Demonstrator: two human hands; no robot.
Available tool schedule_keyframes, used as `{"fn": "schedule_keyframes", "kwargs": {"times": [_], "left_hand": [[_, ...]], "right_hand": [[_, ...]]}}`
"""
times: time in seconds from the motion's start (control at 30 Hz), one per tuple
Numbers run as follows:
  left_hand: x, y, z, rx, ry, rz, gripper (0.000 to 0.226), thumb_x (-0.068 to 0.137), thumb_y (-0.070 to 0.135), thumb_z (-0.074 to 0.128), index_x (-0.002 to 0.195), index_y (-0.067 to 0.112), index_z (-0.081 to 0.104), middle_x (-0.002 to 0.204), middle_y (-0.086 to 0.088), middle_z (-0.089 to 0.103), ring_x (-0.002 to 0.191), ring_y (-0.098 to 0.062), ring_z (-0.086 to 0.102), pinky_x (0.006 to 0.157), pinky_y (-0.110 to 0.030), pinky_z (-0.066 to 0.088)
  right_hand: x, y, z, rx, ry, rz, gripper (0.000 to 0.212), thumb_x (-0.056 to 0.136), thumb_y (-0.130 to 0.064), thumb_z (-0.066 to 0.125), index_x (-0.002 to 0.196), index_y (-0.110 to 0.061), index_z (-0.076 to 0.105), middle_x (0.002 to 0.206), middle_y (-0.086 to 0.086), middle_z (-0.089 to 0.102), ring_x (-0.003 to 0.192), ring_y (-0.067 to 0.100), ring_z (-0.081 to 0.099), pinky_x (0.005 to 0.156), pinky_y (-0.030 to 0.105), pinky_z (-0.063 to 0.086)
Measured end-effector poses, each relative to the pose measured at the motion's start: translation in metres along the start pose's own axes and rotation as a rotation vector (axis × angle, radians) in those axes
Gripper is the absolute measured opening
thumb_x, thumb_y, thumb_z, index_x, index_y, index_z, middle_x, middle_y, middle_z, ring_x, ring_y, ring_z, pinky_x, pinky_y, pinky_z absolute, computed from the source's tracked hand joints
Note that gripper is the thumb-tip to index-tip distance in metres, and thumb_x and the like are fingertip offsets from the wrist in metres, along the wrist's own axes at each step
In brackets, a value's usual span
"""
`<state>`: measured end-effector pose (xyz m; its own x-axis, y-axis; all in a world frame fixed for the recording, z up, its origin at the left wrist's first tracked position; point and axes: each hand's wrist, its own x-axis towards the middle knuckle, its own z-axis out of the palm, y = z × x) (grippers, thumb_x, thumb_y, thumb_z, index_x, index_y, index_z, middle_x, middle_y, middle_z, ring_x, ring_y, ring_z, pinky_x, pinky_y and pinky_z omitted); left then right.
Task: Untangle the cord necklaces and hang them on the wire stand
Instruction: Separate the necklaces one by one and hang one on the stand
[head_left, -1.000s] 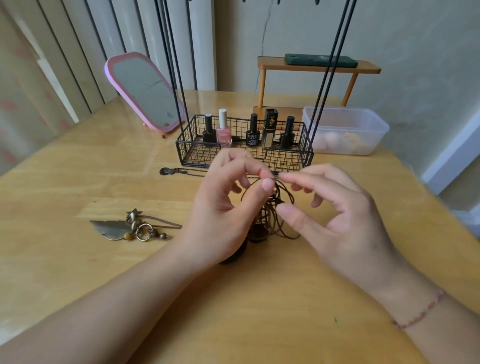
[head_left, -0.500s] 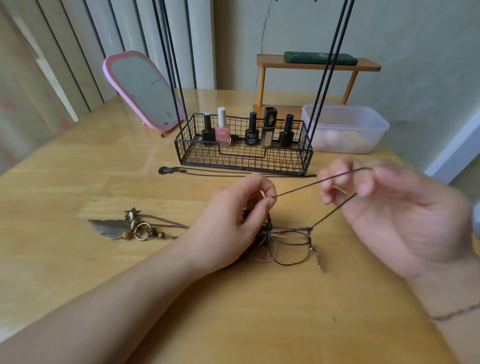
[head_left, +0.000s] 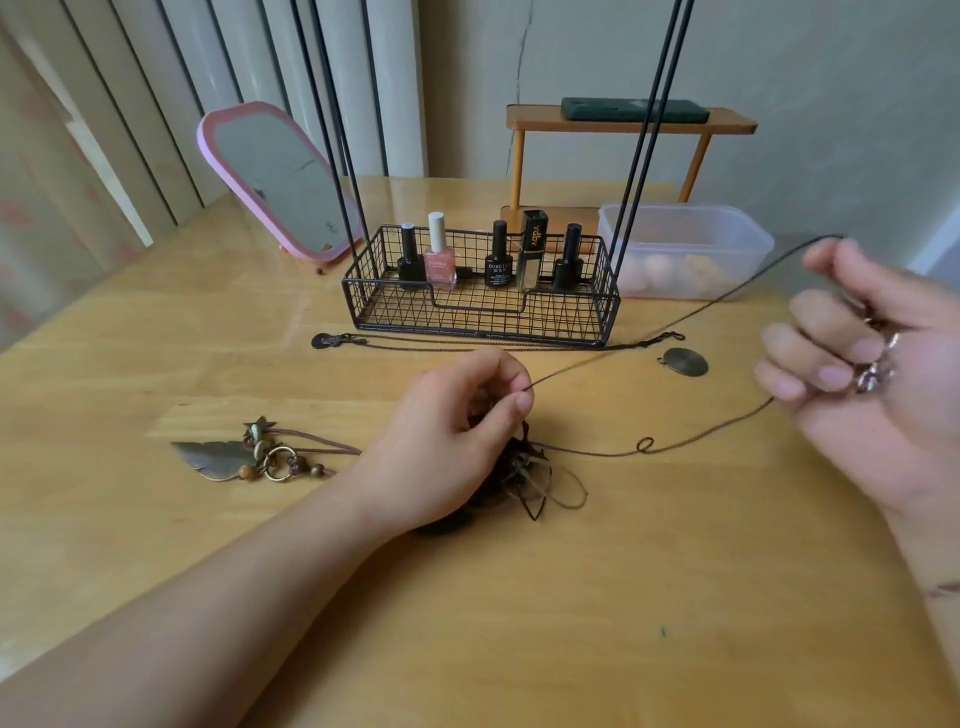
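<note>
Fingers (head_left: 519, 387) of left hand (head_left: 447, 441) pinching dark cord (head_left: 649, 338) above tangle (head_left: 530, 478) on bench (head_left: 571, 623); right hand (head_left: 872, 374) curled, gripping cord's far loop.

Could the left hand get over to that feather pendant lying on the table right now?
Probably yes, but not freely: the table between the left hand and the feather pendant is bare, yet its fingers pinch the cord.
</note>
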<state>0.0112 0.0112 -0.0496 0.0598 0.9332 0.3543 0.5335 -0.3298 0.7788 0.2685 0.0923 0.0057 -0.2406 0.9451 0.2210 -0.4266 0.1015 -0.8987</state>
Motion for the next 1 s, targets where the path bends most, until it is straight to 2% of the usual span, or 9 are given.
{"fn": "schedule_keyframes", "kwargs": {"times": [0.23,0.37,0.43,0.5,0.57,0.63,0.73,0.83,1.0], "left_hand": [[0.001,-0.004,0.0,0.058,-0.042,-0.013,0.008,0.096,0.019,0.063,0.094,0.026,0.063,0.079,0.014,0.06,0.075,-0.007,0.055,0.072,-0.022,0.047],[0.001,-0.006,-0.002,0.048,-0.15,-0.062,0.024,0.085,0.037,0.075,0.105,0.033,0.063,0.096,0.011,0.062,0.085,-0.008,0.06,0.08,-0.028,0.052],[0.001,-0.006,-0.005,0.038,-0.2,-0.084,0.039,0.075,0.047,0.079,0.109,0.037,0.062,0.104,0.012,0.06,0.089,-0.005,0.059,0.083,-0.024,0.049],[0.002,-0.006,-0.01,0.036,-0.238,-0.105,0.046,0.07,0.048,0.082,0.11,0.038,0.061,0.105,0.011,0.06,0.089,-0.007,0.06,0.084,-0.025,0.05],[0.002,-0.004,-0.013,0.039,-0.258,-0.113,0.047,0.07,0.042,0.087,0.108,0.037,0.06,0.099,0.011,0.061,0.082,-0.009,0.06,0.079,-0.027,0.052],[0.001,-0.001,-0.016,0.048,-0.258,-0.104,0.045,0.071,0.034,0.089,0.104,0.033,0.059,0.09,0.011,0.059,0.07,-0.006,0.054,0.069,-0.023,0.049],[0.001,0.002,-0.02,0.113,-0.243,-0.078,0.031,0.078,0.032,0.084,0.097,0.03,0.059,0.081,0.01,0.061,0.065,-0.004,0.05,0.063,-0.018,0.044],[0.002,0.002,-0.022,0.061,-0.252,-0.082,0.016,0.087,0.024,0.076,0.097,0.027,0.063,0.081,0.01,0.067,0.068,-0.001,0.056,0.066,-0.011,0.043],[0.004,-0.001,-0.022,-0.13,-0.261,-0.146,0.016,0.09,0.013,0.071,0.101,0.022,0.063,0.088,-0.004,0.074,0.079,-0.011,0.07,0.076,-0.02,0.055]], "right_hand": [[0.003,-0.006,-0.006,-0.326,0.268,-0.197,0.03,0.079,-0.06,0.07,0.076,-0.03,0.07,0.049,-0.009,0.033,0.054,0.012,0.042,0.061,0.025,0.053],[0.011,-0.008,-0.043,-0.526,0.514,-0.174,0.038,0.086,-0.075,0.053,0.09,-0.04,0.066,0.059,-0.016,0.047,0.055,0.006,0.048,0.05,0.024,0.048],[0.022,-0.006,-0.074,-0.637,0.616,-0.212,0.054,0.07,-0.093,0.049,0.095,-0.048,0.067,0.074,-0.016,0.061,0.066,0.018,0.058,0.06,0.033,0.052],[0.023,-0.004,-0.069,-0.746,0.668,-0.272,0.039,0.075,-0.089,0.047,0.082,-0.055,0.065,0.073,-0.023,0.063,0.068,0.011,0.061,0.066,0.029,0.053],[0.019,0.004,-0.045,-0.837,0.645,-0.285,0.027,0.078,-0.073,0.05,0.074,-0.05,0.064,0.068,-0.023,0.059,0.061,-0.003,0.052,0.063,0.018,0.046],[0.019,0.011,-0.044,-0.988,0.581,-0.222,0.026,0.08,-0.061,0.058,0.073,-0.037,0.064,0.08,-0.01,0.067,0.07,0.005,0.058,0.072,0.028,0.049],[0.02,0.017,-0.045,-1.37,0.358,0.151,0.019,0.091,-0.04,0.068,0.076,-0.03,0.065,0.096,0.007,0.068,0.094,0.028,0.061,0.083,0.039,0.049],[0.015,0.023,-0.037,-1.602,0.148,0.35,0.011,0.089,-0.044,0.07,0.091,-0.033,0.069,0.097,-0.001,0.067,0.097,0.025,0.057,0.084,0.038,0.049],[0.001,0.036,-0.016,-1.66,-0.028,-0.08,0.05,0.08,-0.06,0.068,0.123,-0.036,0.065,0.126,-0.011,0.057,0.124,0.018,0.042,0.104,0.031,0.036]]}}
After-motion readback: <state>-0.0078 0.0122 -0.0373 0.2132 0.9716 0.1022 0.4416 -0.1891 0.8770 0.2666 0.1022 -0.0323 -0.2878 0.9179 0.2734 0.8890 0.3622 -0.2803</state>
